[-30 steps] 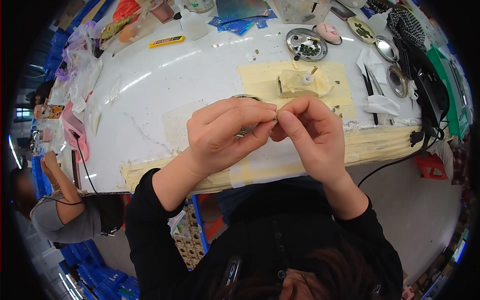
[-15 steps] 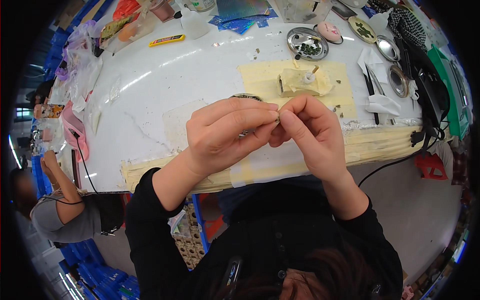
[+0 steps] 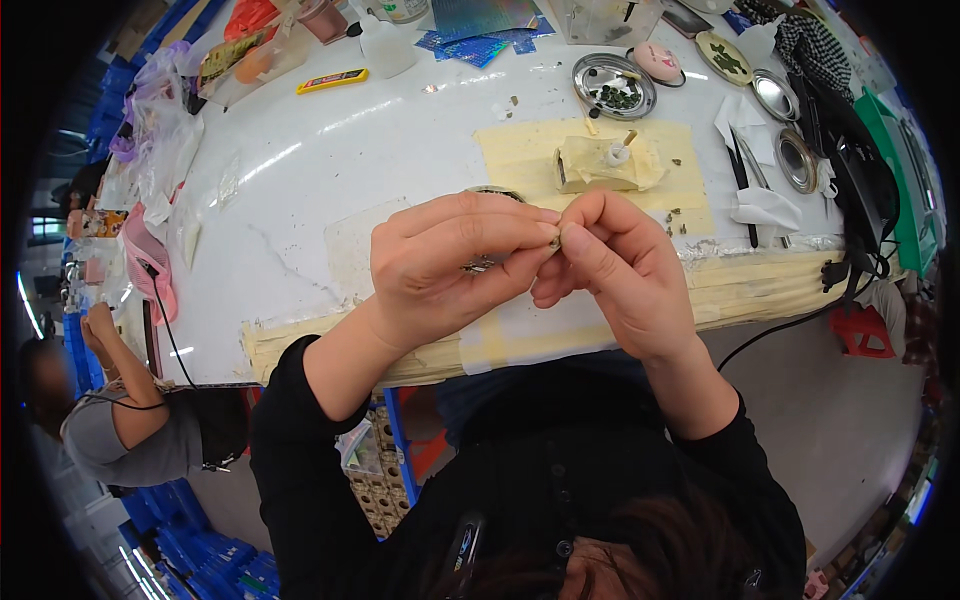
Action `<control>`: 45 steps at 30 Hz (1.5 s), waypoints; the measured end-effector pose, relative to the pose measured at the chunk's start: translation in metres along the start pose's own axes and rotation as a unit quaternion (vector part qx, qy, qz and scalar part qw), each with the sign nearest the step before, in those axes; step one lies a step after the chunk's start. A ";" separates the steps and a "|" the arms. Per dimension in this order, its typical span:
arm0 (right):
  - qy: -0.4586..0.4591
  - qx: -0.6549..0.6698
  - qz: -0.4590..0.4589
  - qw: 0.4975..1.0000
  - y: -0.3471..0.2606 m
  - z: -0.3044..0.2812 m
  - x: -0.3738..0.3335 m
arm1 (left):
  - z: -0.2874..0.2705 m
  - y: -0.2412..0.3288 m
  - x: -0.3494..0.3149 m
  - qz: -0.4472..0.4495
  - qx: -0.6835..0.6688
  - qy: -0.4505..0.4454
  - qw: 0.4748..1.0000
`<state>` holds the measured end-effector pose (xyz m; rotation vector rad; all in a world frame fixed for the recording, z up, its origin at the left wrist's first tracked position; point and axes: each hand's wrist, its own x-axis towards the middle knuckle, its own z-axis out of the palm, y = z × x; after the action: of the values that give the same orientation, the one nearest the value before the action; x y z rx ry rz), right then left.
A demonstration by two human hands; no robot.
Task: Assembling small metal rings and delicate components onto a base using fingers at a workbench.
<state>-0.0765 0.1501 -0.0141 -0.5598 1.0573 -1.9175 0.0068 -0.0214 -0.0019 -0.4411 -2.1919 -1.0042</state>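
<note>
My left hand point(image 3: 455, 255) and my right hand point(image 3: 620, 270) meet over the near edge of the table. Between their pinched fingertips is a tiny brownish-green piece point(image 3: 555, 240), too small to name and partly covered by the fingers. Behind my left hand a round metal dish point(image 3: 497, 192) shows only in part. Just beyond the hands, a block wrapped in cream tape point(image 3: 600, 170) rests on a yellow taped sheet point(image 3: 515, 150), with a small white nozzle-like piece and a brown stick on top. Several small dark bits point(image 3: 674, 218) lie on the sheet's right side.
A metal dish of dark green pieces point(image 3: 640, 98) stands farther back. To the right lie tweezers point(image 3: 742, 190), white tissue point(image 3: 765, 210) and metal lids point(image 3: 795, 160). A yellow cutter point(image 3: 332, 81) and a white bottle point(image 3: 387, 48) are at the back left. Another person point(image 3: 135, 420) sits at far left.
The lower fingers of my right hand have shifted slightly and spread a little apart. Both pinches stay together at nearly the same place.
</note>
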 end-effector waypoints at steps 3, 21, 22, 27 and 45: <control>0.029 -0.014 -0.018 0.999 0.001 0.004 -0.001 | 0.001 -0.001 -0.001 -0.027 -0.017 -0.002 1.000; 0.069 -0.142 -0.122 0.980 0.006 0.007 -0.001 | 0.006 -0.001 0.000 0.002 0.045 0.023 0.999; 0.083 -0.250 -0.197 0.944 0.010 0.006 -0.001 | 0.007 -0.001 0.000 -0.001 0.056 0.023 0.998; 0.105 -0.491 -0.345 0.793 0.010 0.008 0.001 | 0.004 0.002 -0.004 -0.021 0.083 0.006 0.996; 0.032 -0.092 -0.082 0.992 0.006 0.002 0.001 | 0.004 0.002 -0.004 -0.010 0.071 0.005 0.997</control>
<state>-0.0733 0.1469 -0.0180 -0.7112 1.2737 -2.0019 0.0086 -0.0176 -0.0054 -0.3487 -2.2450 -0.8510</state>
